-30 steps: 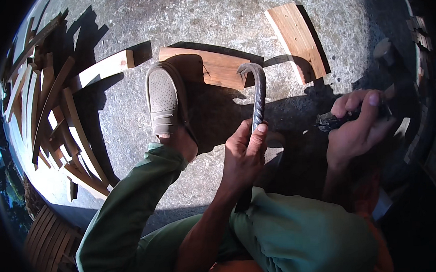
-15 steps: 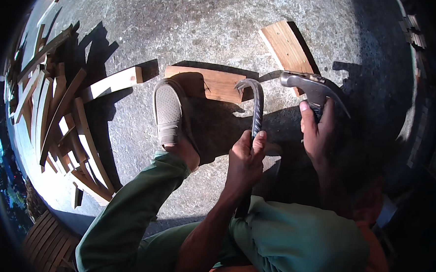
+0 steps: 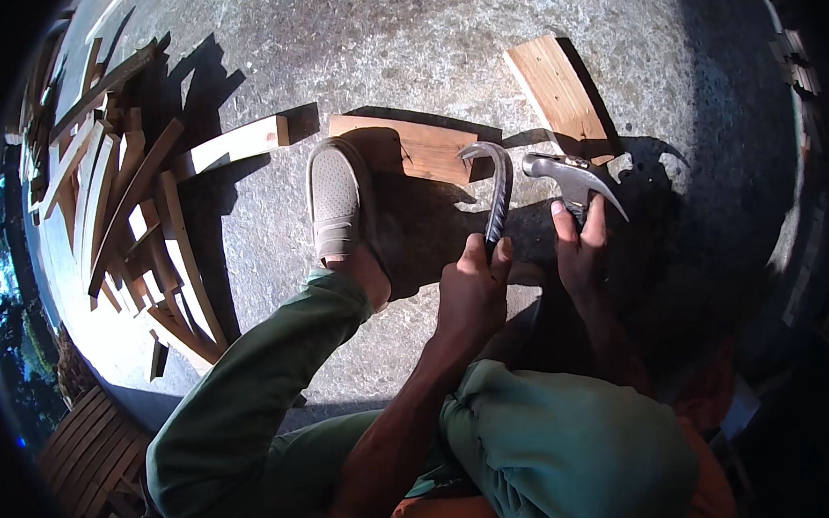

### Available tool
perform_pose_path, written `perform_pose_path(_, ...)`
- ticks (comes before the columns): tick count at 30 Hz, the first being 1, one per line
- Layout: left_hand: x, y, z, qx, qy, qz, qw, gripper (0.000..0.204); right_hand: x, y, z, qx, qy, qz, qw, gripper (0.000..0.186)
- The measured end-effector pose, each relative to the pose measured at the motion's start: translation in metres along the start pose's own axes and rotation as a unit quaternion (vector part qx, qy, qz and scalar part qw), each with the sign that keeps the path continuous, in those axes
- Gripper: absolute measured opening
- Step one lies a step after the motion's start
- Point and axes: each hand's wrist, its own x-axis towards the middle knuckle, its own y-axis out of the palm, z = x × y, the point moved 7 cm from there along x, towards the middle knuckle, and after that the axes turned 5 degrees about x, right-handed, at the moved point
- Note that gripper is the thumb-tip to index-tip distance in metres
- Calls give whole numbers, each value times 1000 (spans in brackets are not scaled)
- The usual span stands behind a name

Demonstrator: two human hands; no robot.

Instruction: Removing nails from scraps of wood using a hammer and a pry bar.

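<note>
My left hand (image 3: 473,289) is wrapped around a ridged metal pry bar (image 3: 499,196) with a hooked end. That hook is at the right end of a short wooden board (image 3: 428,152) lying on the ground; whether it touches the wood or a nail is hard to tell. Dark nail-like bits stick up from the board. My right hand (image 3: 581,255) grips a claw hammer (image 3: 571,178), its head just right of the bar's bend and its claw pointing right. A grey slip-on shoe (image 3: 336,193) on my left foot rests over the board's left end.
Another board (image 3: 558,90) lies beyond the hammer. On the left is a heap of loose wooden strips (image 3: 116,200), one light piece (image 3: 235,146) reaching toward my shoe. Stacked slats (image 3: 91,445) stand at the lower left. Strong shadow covers the right side of the concrete floor (image 3: 404,53).
The hammer has come left and a little nearer to me, closer to the pry bar. The bar's hook stays at the board's right end. The whole view has shifted slightly.
</note>
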Motion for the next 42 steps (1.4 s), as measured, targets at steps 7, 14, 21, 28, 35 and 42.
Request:
perform_pose_path(7,6,11,32,259,58,20,964,29,-21,8,-23,179,120,-61,975,37)
perform_pose_path(14,-6,35,0,4,45,67,997,44,-17,-5,-34,201,147,-53,967,23)
perform_pose_path(21,-4,17,15,-127,-8,54,990,57,-11,-15,-10,204,158,-78,963,24)
perform_pose_path(28,1,9,20,-234,-24,76,969,44,-11,11,0,184,152,-41,970,20)
perform_pose_path(35,0,6,25,-267,-41,103,957,45,-9,23,-9,153,98,-27,983,16)
perform_pose_path(42,0,3,25,-300,-54,112,946,45,-2,20,1,141,32,-38,989,24)
